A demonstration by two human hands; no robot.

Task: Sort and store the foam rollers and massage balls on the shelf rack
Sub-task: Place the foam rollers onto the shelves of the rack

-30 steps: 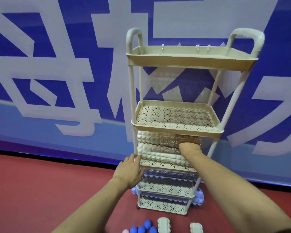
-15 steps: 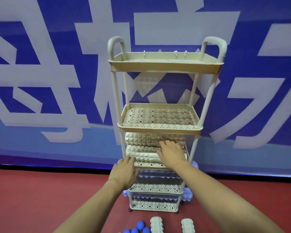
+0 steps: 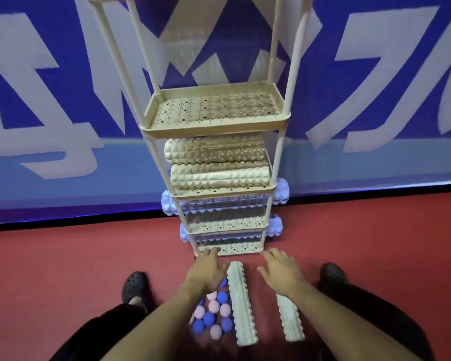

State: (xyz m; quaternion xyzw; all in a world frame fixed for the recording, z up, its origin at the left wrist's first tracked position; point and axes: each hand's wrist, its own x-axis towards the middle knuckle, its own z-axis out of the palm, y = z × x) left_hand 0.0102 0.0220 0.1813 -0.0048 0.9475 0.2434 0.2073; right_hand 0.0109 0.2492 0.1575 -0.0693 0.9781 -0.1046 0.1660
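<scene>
A beige shelf rack (image 3: 280,121) stands against the banner wall. Two beige foam rollers (image 3: 219,164) lie stacked on one middle tier. Pale blue rollers (image 3: 280,191) stick out of the two lowest tiers. On the red floor lie two pale green rollers, a long one (image 3: 241,303) and one partly under my right forearm (image 3: 290,319). Beside them sit several blue and pink massage balls (image 3: 215,313). My left hand (image 3: 206,272) hovers open left of the long roller. On that roller's right, my right hand (image 3: 280,272) hangs open above the floor.
A blue and white banner (image 3: 63,100) covers the wall behind the rack. My two black shoes (image 3: 136,285) rest on the red floor either side of the loose items. The upper perforated tier (image 3: 214,108) holds nothing.
Both hands have left the rack's middle tier and dropped to the floor, on either side of the long green roller. The view has tilted downward.
</scene>
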